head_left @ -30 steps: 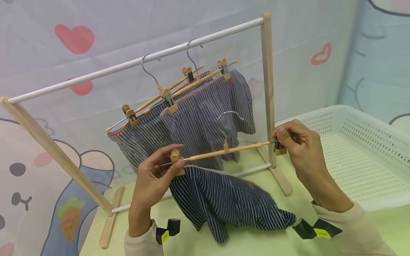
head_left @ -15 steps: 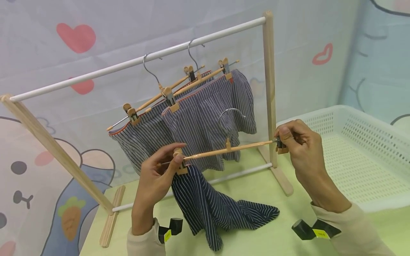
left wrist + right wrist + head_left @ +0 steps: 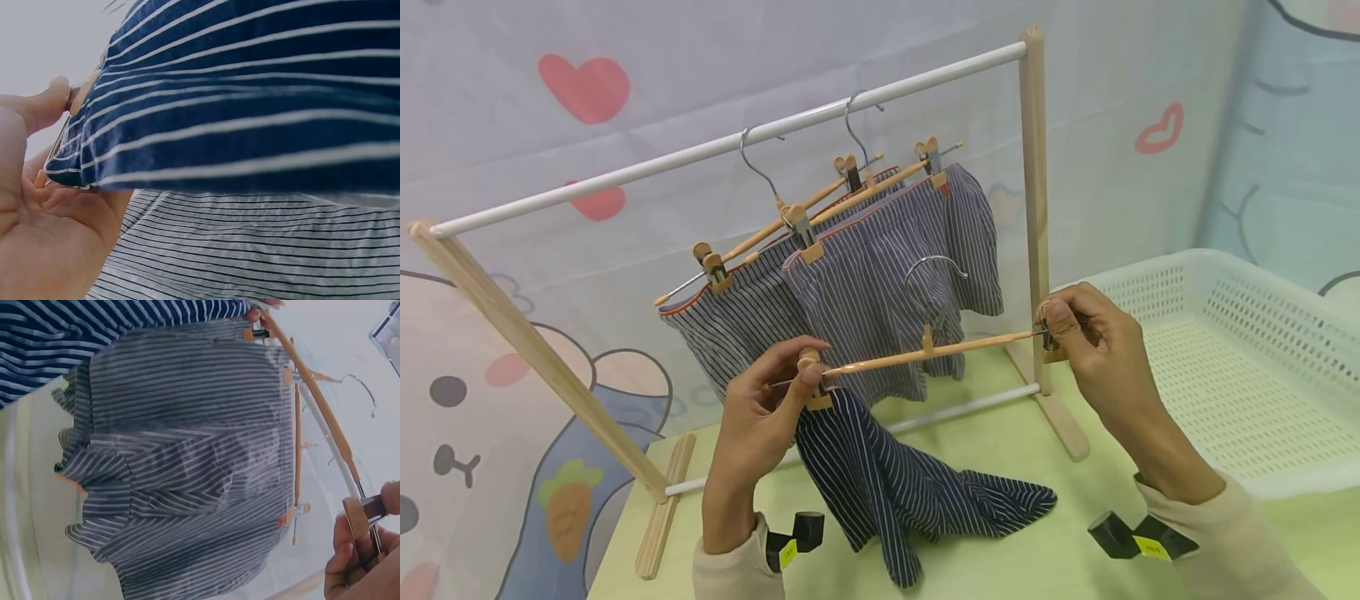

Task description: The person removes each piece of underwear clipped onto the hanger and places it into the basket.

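A wooden clip hanger with a metal hook is held out in front of the rack, one hand at each end. My left hand pinches its left clip, where one corner of navy white-striped shorts is caught. From there the shorts sag down to the right, their loose end low over the table. My right hand pinches the right clip, which has no cloth in it. In the left wrist view the navy cloth fills the upper part, beside the thumb.
Behind the hanger stands a wooden rack with a white rail. Two pairs of grey striped shorts hang there on clip hangers. A white perforated basket sits on the right of the pale green table.
The right-hand part of the navy shorts has dropped and swung left, away from the right clip. Both hands and the hanger have stayed almost in place.
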A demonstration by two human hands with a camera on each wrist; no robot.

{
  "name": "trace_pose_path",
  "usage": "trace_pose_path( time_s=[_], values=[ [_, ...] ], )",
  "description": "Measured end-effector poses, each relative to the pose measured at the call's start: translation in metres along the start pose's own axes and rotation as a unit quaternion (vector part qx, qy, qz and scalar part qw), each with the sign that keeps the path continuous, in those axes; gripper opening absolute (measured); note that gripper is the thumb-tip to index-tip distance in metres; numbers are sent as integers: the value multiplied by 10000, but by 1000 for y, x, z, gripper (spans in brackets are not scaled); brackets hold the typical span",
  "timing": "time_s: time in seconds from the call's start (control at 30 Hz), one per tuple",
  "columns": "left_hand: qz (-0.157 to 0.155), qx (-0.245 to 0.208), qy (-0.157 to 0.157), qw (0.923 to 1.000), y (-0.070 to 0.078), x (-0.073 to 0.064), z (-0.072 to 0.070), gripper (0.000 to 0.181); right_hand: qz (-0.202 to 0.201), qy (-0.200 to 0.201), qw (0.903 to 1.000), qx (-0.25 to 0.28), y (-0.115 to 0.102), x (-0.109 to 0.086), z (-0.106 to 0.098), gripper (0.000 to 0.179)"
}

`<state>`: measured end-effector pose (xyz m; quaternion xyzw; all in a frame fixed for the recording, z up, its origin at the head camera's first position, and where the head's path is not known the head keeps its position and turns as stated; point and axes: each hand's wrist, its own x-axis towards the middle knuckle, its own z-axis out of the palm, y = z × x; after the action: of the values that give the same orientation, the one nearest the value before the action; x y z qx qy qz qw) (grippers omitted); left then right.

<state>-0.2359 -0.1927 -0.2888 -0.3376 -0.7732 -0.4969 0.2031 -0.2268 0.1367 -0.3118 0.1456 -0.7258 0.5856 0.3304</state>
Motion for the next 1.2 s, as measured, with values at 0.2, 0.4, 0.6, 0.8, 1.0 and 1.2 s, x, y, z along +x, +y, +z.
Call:
trace_pose_path(
  time_s=[0.2,0.4,0.6,0.8,1.0,1.2],
  values=[
    [61,-5,-82,9999,0,2,3,24,46,-264,9994,241,4,3,-5,23],
    [63,42,-142,9999,-2,3,4,25,35,-259,9996,134,4,5,-6,23],
    [16,108,-108,9999,-3,1,3,25,-16,-339,9994,36,5,6,-5,22],
    [-8,-44,-131,9999,-2,2,5,24,-220,-310,9986,-365,6,6,-5,18],
    [39,-14,-57,10000,-1,1,5,26,-250,-310,9984,-394,6,6,-3,18],
    [-123,188,-8,9997,3,2,7,29,-244,-309,9987,-321,6,4,-5,18]
  ],
)
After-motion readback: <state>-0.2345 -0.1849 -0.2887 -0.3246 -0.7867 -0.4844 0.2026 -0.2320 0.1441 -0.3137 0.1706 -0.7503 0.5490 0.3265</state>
